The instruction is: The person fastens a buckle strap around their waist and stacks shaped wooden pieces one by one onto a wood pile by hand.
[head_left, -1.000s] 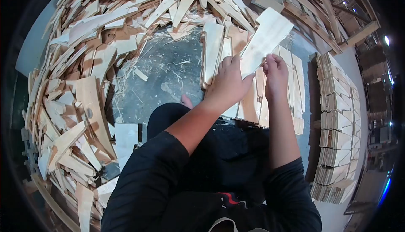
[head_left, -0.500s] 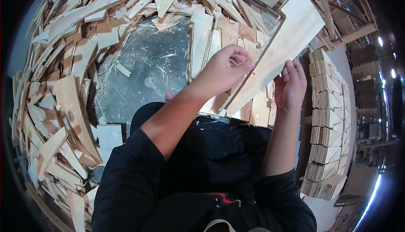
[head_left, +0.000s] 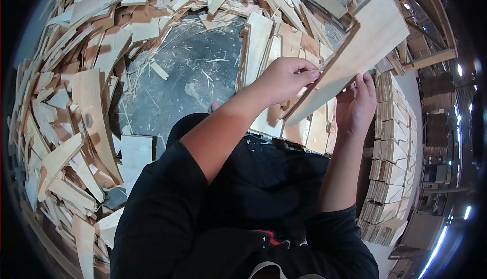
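Note:
A long pale plywood piece (head_left: 355, 48), wide at its upper end and narrow at its lower end, is held up at a tilt between my hands. My left hand (head_left: 291, 79) has thumb and fingertips pinched at its left edge, on a thin sliver. My right hand (head_left: 357, 104) supports the piece from the right, its fingers curled against the edge and partly behind it. Beneath them lie several flat plywood pieces (head_left: 258, 33) side by side, partly hidden by my hands and the held piece.
A large heap of wood offcuts (head_left: 91, 117) curves along the left and the top. Splinters lie on the grey floor (head_left: 172, 96). Stacks of cut plywood (head_left: 388, 152) stand in a row on the right. A wooden frame (head_left: 431, 58) is at the upper right.
Since the oldest frame, the plywood piece has risen and tipped up on its edge, moving right. My left hand has gone from lying spread beside it to pinching at its left edge.

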### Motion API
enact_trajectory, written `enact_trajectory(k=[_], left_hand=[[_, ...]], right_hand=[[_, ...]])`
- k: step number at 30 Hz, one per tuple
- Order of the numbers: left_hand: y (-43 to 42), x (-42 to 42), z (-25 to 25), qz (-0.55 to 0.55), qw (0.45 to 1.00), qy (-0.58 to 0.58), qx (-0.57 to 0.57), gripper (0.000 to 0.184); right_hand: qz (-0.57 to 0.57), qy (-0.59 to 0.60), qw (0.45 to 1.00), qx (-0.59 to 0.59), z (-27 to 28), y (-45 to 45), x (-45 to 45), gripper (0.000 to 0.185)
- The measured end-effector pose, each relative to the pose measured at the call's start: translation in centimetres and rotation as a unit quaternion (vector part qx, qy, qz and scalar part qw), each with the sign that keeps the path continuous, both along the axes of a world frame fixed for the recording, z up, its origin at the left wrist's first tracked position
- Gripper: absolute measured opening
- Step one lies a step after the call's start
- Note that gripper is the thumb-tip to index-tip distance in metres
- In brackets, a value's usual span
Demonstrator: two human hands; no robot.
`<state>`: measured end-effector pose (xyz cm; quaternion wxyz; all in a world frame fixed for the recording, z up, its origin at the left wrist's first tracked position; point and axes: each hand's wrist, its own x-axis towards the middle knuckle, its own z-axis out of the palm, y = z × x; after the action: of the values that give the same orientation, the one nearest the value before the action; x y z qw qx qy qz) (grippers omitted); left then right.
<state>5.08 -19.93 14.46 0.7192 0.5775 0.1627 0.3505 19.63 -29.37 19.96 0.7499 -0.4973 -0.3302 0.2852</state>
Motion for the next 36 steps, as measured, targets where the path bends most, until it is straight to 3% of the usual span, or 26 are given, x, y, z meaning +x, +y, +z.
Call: enact_trajectory(k=[3,9,16,17,18,19,20,23,25,27,28,29,31,34,36], left_hand=[[0.3,-0.9,0.4,0.046,0.99,0.087,0.102,0.02],[1.0,-0.6,-0.5,0.112,0.978,0.077,0.161,0.021],[2.2,-0.9,-1.7,0.062,0.969,0.072,0.229,0.024],[2.3,-1.2,-2.0,0.071,0.947,0.122,0.287,0.027],[2.2,-1.1,-3.4,0.104,0.94,0.12,0.303,0.035],[1.7,-2.7,-3.0,0.114,0.933,0.173,0.293,0.04],[1.3,-4.1,-1.9,0.119,0.925,0.222,0.283,0.045],[0.0,-9.1,0.6,0.178,0.946,0.205,0.176,0.049],[-0.5,-13.8,-0.9,0.221,0.936,0.186,0.199,0.048],[-2.5,-21.1,-0.5,0.313,0.87,0.299,0.238,0.049],[-3.1,-24.8,-2.7,0.359,0.827,0.314,0.298,0.047],[-4.3,-27.3,-2.1,0.399,0.827,0.368,0.145,0.044],[-7.1,-31.7,-4.6,0.491,0.777,0.392,0.033,0.051],[-12.3,-34.5,-8.3,0.56,0.637,0.497,0.186,0.058],[-13.4,-34.6,-10.3,0.594,0.596,0.519,0.152,0.065]], right_hand=[[0.003,-0.019,1.0,0.001,-0.3,0.1,0.3,0.02],[-0.024,-0.055,0.998,-0.017,-0.2,0.5,0.1,0.021],[-0.045,-0.169,0.981,-0.087,-0.4,0.0,0.7,0.023],[-0.099,-0.203,0.966,-0.124,-0.2,0.0,0.5,0.025],[-0.053,-0.19,0.978,-0.071,-0.8,0.1,1.2,0.027],[-0.1,-0.231,0.958,-0.141,-0.6,-0.1,1.7,0.028],[-0.036,-0.182,0.981,-0.049,-1.4,0.1,2.6,0.029],[0.014,-0.229,0.972,-0.058,-0.4,0.3,1.3,0.03],[0.029,-0.276,0.956,-0.092,0.1,0.7,0.7,0.03],[0.048,-0.357,0.926,-0.109,0.1,1.7,0.3,0.029],[0.066,-0.376,0.916,-0.121,0.1,2.3,-0.4,0.029],[0.083,-0.394,0.906,-0.134,0.1,3.2,-1.4,0.029],[0.133,-0.45,0.868,-0.164,-0.2,5.2,-3.2,0.031],[0.185,-0.509,0.82,-0.184,-1.8,8.9,-6.9,0.033],[0.257,-0.436,0.811,-0.292,-2.7,10.6,-9.0,0.032]])
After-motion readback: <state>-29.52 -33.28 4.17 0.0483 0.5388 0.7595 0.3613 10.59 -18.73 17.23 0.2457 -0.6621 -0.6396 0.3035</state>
